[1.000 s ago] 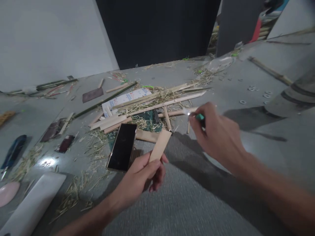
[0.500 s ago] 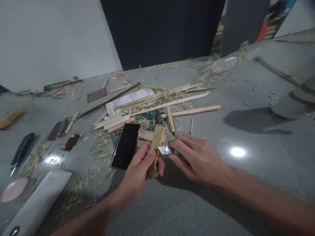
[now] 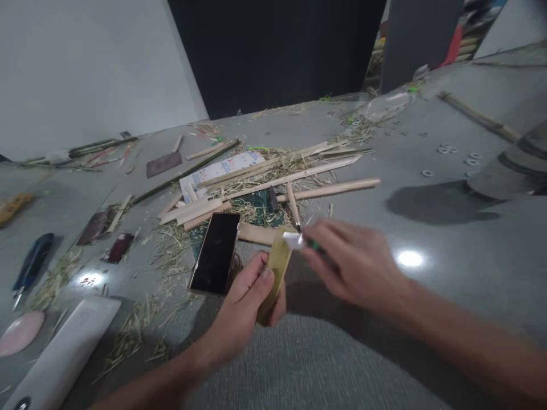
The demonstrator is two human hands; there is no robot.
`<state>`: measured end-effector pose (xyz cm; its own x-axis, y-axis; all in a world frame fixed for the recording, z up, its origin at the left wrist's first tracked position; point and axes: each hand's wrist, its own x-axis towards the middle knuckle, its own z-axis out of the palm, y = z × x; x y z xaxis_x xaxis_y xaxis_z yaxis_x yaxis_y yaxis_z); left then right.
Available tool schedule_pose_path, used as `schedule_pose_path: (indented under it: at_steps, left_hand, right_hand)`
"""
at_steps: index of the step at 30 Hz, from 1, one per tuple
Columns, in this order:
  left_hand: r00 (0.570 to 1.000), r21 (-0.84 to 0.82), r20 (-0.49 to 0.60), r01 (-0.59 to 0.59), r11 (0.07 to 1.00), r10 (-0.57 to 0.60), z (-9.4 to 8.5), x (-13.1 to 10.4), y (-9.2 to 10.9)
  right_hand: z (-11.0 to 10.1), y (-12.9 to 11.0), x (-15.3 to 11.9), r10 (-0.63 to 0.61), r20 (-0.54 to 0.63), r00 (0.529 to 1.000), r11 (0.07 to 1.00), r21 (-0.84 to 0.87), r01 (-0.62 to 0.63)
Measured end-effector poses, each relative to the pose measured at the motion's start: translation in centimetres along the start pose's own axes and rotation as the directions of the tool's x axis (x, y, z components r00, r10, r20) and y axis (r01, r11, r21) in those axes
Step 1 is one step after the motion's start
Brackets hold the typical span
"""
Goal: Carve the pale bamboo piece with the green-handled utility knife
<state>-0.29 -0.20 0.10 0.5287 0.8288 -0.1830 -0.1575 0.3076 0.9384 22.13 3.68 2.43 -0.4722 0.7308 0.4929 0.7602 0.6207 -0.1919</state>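
My left hand is closed round the lower part of a yellowish-green bamboo strip, thumb on its face. In my right hand, blurred by motion, is a knife with a short pale blade and a green handle mostly hidden by the fingers. The blade lies over the strip's upper end; whether it touches is hard to tell. Just left of the strip a black phone rests on the table, and a flat wooden piece lies behind it.
Beyond my hands are a hammer, a thin wooden-handled tool, bamboo strips and shavings. On the left lie a blue-handled tool, a pink oval object and a white long object. A grey cylindrical object stands at the right.
The knife blade has moved up along the strip to near its top end. My left hand has turned the strip slightly, so its broad face shows more. The view has shifted a little.
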Motion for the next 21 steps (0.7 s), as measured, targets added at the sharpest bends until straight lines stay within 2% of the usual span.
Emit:
schedule_pose_path:
  at_steps: [1, 3, 5, 7, 11, 13, 15, 18, 21]
  left_hand:
    - [0.999, -0.008, 0.047, 0.018, 1.0, -0.018, 0.0, -0.2, -0.1]
    - [0.991, -0.031, 0.117, 0.061, 0.998, -0.057, 0.0, -0.4, -0.4]
    - [0.994, -0.055, 0.099, 0.055, 0.997, -0.049, 0.0, -0.3, -0.5]
    - [1.0, -0.07, 0.02, 0.008, 0.997, -0.007, -0.2, 0.1, -0.5]
    - [0.995, -0.127, -0.087, -0.06, 0.99, 0.049, -0.6, 1.0, -0.6]
    - [0.996, -0.197, -0.08, -0.056, 0.979, 0.041, -0.7, 1.1, -0.9]
    - [0.998, -0.255, -0.057, -0.032, 0.966, 0.018, -0.8, 1.2, -1.4]
    - [0.999, -0.254, -0.032, -0.019, 0.967, 0.011, -0.8, 1.1, -1.7]
    - [0.999, -0.213, -0.01, -0.05, 0.976, 0.049, -0.5, 0.9, -1.4]
  right_hand:
    - [-0.2, 1.0, 0.1, 0.118, -0.031, 0.993, 0.992, -0.044, -0.119]
    - [-0.7, 2.9, 0.3, 0.309, -0.115, 0.944, 0.937, -0.131, -0.323]
    - [-0.9, 4.0, 0.3, 0.341, -0.15, 0.928, 0.926, -0.119, -0.359]
    - [-0.9, 3.9, 0.2, 0.299, -0.13, 0.945, 0.947, -0.08, -0.311]
    - [-0.1, 1.1, -0.3, 0.094, 0.013, 0.996, 0.992, 0.084, -0.094]
    - [0.4, -0.4, -0.5, -0.025, 0.062, 0.998, 0.989, 0.144, 0.015]
    - [0.8, -1.4, -0.6, -0.09, 0.092, 0.992, 0.987, 0.143, 0.077]
    - [1.2, -2.1, -0.6, -0.119, 0.132, 0.984, 0.989, 0.107, 0.105]
    - [1.1, -1.7, -0.5, -0.115, 0.115, 0.987, 0.992, 0.071, 0.107]
